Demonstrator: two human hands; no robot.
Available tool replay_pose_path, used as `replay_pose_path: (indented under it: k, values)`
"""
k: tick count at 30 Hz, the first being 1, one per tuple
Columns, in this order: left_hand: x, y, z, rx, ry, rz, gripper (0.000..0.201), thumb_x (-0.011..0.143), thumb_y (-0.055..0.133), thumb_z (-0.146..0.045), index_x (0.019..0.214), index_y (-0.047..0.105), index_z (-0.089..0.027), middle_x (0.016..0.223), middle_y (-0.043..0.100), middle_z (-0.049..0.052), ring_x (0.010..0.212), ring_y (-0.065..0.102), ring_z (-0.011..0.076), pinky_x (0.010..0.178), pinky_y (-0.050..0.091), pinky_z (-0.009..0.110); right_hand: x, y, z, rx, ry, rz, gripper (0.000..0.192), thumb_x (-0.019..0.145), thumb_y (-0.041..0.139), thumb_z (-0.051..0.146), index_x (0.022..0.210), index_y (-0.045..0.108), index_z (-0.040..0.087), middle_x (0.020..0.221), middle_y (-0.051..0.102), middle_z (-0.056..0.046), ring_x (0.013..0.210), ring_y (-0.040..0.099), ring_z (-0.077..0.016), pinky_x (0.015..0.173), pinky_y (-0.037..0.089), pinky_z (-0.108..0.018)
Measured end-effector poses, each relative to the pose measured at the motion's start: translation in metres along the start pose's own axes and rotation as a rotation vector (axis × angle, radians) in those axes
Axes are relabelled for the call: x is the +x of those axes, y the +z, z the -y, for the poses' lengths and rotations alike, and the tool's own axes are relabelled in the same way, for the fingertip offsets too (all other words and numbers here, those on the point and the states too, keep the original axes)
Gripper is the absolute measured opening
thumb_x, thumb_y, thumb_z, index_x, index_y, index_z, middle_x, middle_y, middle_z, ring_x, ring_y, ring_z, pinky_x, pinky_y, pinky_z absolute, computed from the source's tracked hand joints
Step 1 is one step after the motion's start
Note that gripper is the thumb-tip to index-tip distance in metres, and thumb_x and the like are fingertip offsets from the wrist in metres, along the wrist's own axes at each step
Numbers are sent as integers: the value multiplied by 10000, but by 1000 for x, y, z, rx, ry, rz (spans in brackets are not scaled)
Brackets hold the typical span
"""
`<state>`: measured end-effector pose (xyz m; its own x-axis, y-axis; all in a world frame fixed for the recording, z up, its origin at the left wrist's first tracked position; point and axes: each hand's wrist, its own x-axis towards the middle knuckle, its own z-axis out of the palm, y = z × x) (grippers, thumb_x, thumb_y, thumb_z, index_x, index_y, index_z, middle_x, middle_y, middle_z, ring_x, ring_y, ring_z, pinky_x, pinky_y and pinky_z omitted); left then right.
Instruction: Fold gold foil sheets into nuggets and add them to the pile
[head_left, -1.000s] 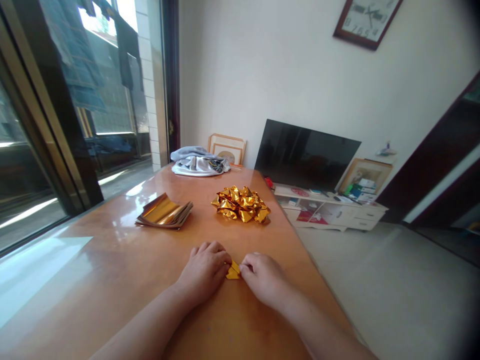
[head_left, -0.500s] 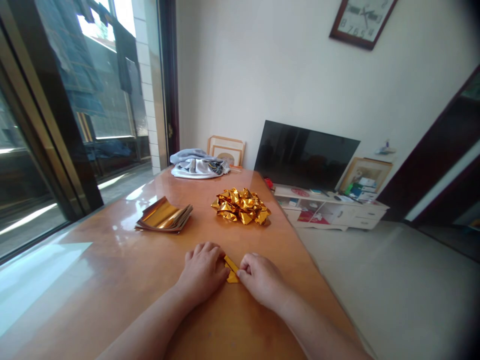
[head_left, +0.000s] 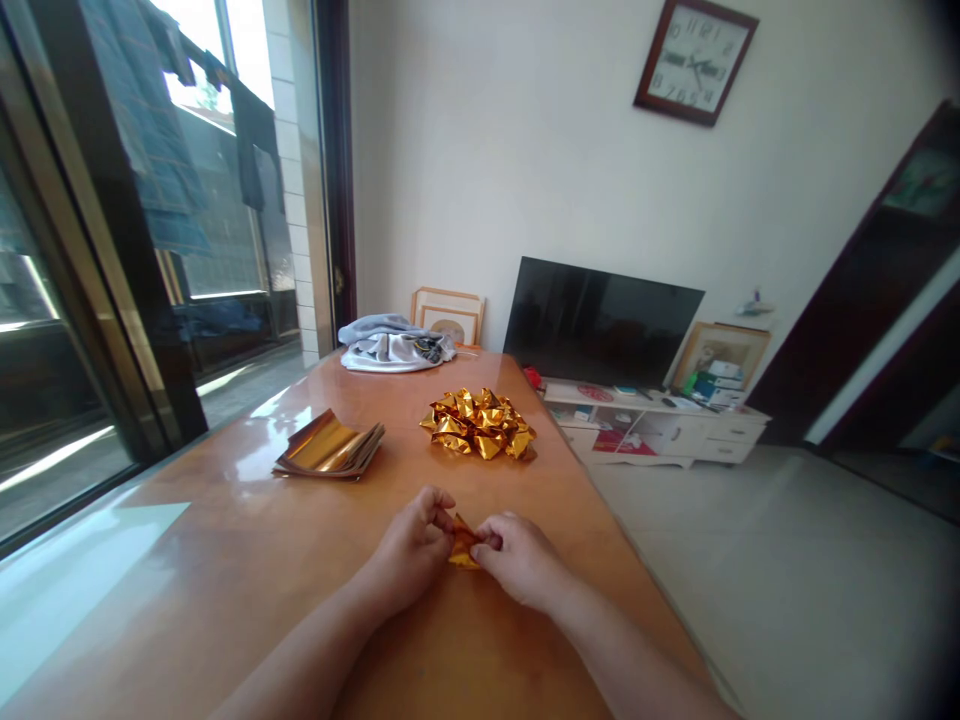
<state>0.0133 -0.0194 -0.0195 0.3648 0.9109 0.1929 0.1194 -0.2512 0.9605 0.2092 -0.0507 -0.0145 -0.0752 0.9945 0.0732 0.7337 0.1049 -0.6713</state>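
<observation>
Between my two hands, low over the wooden table [head_left: 465, 640], is a small folded piece of gold foil paper [head_left: 463, 552]. My left hand [head_left: 416, 540] pinches its left side, the fingers curled and partly hiding it. On the other side my right hand [head_left: 517, 555] grips the right edge between thumb and bent fingers. A pile of folded gold foil pieces [head_left: 480, 424] lies just beyond my hands. To the left of that pile rests a stack of flat gold foil sheets [head_left: 330, 446], its top sheet curling up.
Bundled grey and white cloth [head_left: 394, 345] lies at the table's far end, near framed pictures [head_left: 448, 312] against the wall. A television [head_left: 600, 320] stands on a low white cabinet [head_left: 667, 440] to the right. Sliding glass doors [head_left: 97, 260] run along the left.
The folded foil piece has gone from lying flat to standing partly raised and opened. My left fingers have lifted and bunched around its edge. The camera view has tipped slightly upward.
</observation>
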Motion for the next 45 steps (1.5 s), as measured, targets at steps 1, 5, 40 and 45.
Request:
replay_pose_path:
  k: [1,5,40,45]
  values:
    - [0,0,0,-78,-16,9,350,733,558,-133,1063,487,-222,805,599,-46,565,472,95,563,344,227,0,-1,1,57,23,27,66,786,675,265,785,691,200,786,645,-1,693,548,-136,613,348,-237]
    - [-4,-3,-13,-272,-51,51,330,747,625,-189,1064,533,-202,757,583,-48,601,488,93,580,364,212,-7,-10,13,377,117,186,112,791,659,270,744,614,179,628,566,42,577,461,-103,538,295,-220]
    - [-155,24,-107,-410,-6,-86,213,866,606,-364,797,629,-163,693,549,-19,638,493,126,619,406,244,-171,-14,78,993,34,279,301,752,743,410,770,548,181,673,560,30,587,469,-97,568,328,-216]
    - [-184,31,-111,-446,-7,-65,317,805,753,-449,817,606,-168,727,593,-12,661,542,127,623,402,232,-187,-8,88,883,-89,165,293,811,703,417,747,544,179,624,554,35,584,455,-102,584,337,-236]
